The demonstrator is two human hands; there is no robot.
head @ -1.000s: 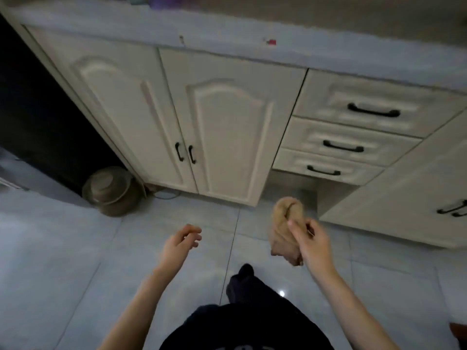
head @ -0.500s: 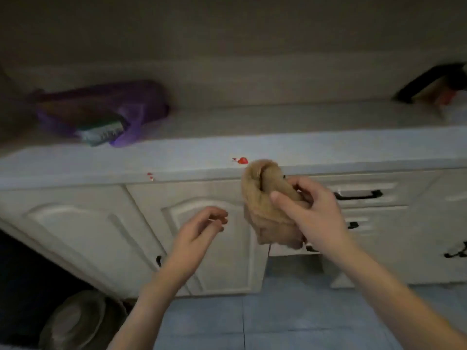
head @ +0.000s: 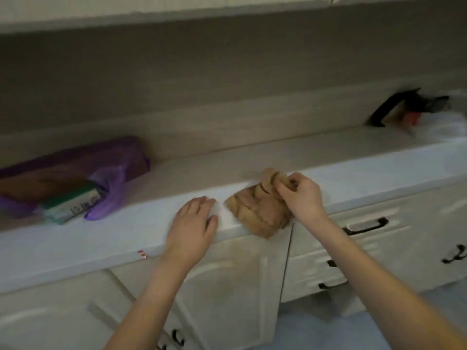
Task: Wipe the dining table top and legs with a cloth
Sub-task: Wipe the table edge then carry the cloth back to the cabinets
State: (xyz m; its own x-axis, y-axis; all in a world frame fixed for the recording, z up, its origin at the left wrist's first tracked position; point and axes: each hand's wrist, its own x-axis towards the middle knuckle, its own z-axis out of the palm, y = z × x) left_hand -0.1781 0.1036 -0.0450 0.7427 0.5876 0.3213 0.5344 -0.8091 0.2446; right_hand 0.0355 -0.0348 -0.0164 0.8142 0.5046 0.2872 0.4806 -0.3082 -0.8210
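The right hand [head: 303, 198] pinches the bunched top of the brown cloth [head: 257, 215] between curled fingers and thumb. The cloth lies on the front edge of the pale countertop [head: 353, 168], its lower corner hanging over the cabinet door [head: 227, 286]. The left hand [head: 192, 223] rests flat on the same edge with its fingers straight, just beside the cloth and holding nothing. Toward the left end, a purple plastic bag [head: 113, 168] holds a green-and-white box [head: 73, 205]. A blurred black-handled object [head: 386, 107] sits at the far right corner. Below are drawers with black handles [head: 366, 226].
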